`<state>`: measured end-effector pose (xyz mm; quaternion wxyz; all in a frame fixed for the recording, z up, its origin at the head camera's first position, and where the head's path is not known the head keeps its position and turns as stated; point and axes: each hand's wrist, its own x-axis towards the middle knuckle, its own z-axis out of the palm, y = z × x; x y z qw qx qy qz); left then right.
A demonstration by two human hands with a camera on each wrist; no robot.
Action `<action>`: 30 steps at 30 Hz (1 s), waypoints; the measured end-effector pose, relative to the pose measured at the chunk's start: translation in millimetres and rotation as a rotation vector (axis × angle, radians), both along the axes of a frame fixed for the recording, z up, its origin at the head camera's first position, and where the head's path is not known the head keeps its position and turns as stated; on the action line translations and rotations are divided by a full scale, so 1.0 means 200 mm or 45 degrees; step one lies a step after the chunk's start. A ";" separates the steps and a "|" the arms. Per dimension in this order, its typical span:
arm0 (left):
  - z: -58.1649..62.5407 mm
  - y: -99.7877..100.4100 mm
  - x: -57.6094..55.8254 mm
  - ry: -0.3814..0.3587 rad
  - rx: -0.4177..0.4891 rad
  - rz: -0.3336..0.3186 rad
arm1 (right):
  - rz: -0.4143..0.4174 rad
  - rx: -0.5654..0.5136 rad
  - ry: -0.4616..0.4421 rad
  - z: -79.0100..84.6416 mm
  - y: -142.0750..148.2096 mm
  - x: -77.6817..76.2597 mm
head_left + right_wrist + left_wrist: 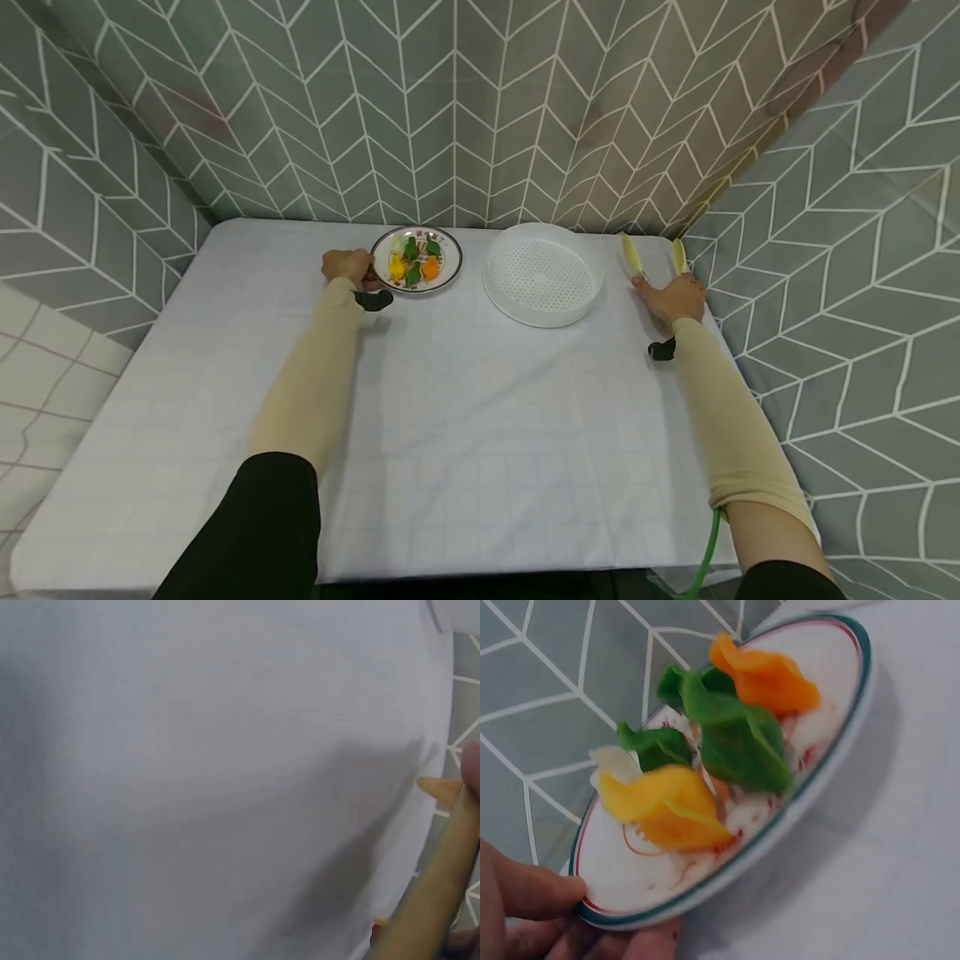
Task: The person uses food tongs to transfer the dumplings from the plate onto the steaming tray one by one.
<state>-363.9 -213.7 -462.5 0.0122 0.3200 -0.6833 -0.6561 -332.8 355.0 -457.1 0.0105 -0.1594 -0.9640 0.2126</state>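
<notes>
Because the left hand (348,265) holds it by its near edge, the plate (449,253) lies just to that hand's right, carrying small dumpling-shaped pieces: an orange piece (430,267) on the side farther from the left hand, a yellow piece (397,267) nearer to it, three green pieces (413,273) and a pale white piece (397,245). Between the two hands, nearer the plate than the right hand (675,300), sits a round white perforated tray (551,315), apart from both. Beyond the right hand's fingers, a pair of yellow tongs (632,252) points away from the person, its two ends spread well apart. Some things are hard to make out: the white piece is partly covered by the yellow one in the left wrist view, the fingers under the plate are half concealed, and whether the plate touches the table (487,433) or hangs slightly above it cannot be told. In the right wrist view the tongs and right hand are cut off at the edge — only a fingertip, a blurred arm of the tongs and small portions beyond show. The left hand pinches the plate's rim, thumb above and fingers beneath; the right hand grips the tongs — their far ends free of any piece.
</notes>
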 end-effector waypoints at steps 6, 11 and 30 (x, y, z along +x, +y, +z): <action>0.05 -0.01 0.00 -0.019 -0.044 -0.045 | 0.001 -0.006 0.120 0.13 0.00 -0.01; 0.08 0.00 0.00 -0.047 -0.064 -0.045 | 0.061 0.041 0.083 0.29 -0.01 -0.02; 0.06 0.01 0.03 -0.050 -0.037 0.007 | 0.659 0.187 -0.023 0.68 -0.81 -0.02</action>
